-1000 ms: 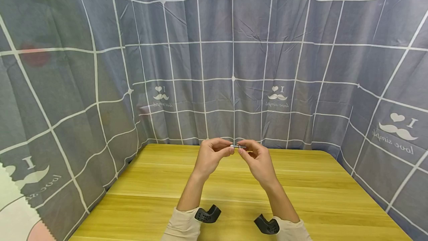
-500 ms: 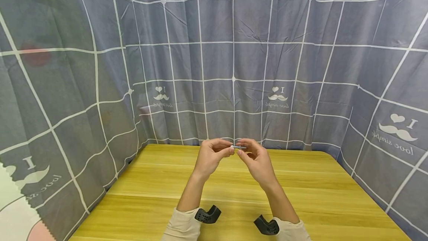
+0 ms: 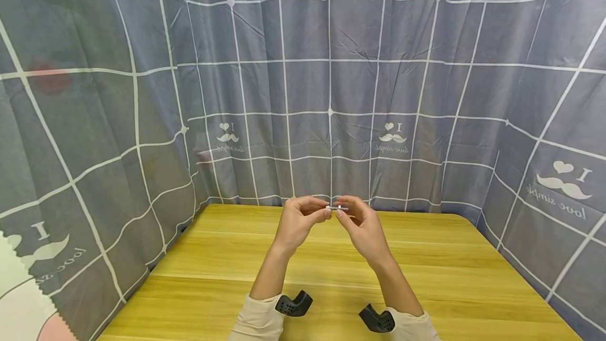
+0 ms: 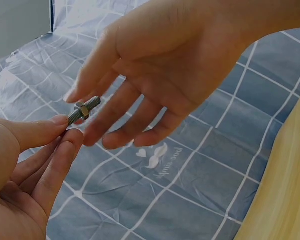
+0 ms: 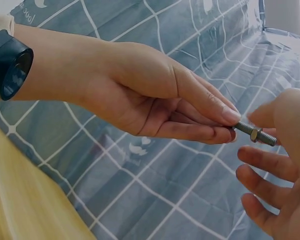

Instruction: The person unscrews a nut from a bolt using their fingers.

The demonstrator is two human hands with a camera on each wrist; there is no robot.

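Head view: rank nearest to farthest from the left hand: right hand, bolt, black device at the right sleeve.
1. Bolt: pinched by the left hand.
2. Right hand: opposite, on the right.
3. Black device: at the right sleeve, well below the hands in frame.

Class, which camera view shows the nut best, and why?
The right wrist view: the nut stands out against the curtain, the bolt showing on either side. The left wrist view also shows it clearly, the right hand close beside it. In the head view it is tiny.
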